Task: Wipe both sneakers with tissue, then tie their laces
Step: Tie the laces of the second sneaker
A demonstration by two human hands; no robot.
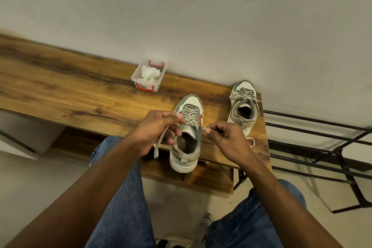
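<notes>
Both hands pinch lace ends over the near sneaker [186, 137] at the table [80, 96] edge, left hand [155, 129] and right hand [225, 139] drawing them apart to start a knot, while the far sneaker [243, 106] sits tied.

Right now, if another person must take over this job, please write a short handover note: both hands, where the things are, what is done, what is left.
Left hand: holds one lace end of the near sneaker.
Right hand: pinches the other lace end; its grip is tight.
Near sneaker: at the front edge of the wooden shelf, heel toward you, laces not yet knotted.
Far sneaker: at the right end of the shelf, bow already tied.
Used tissue: crumpled in the clear box by the wall.
Left to do: tie the near sneaker.
</notes>
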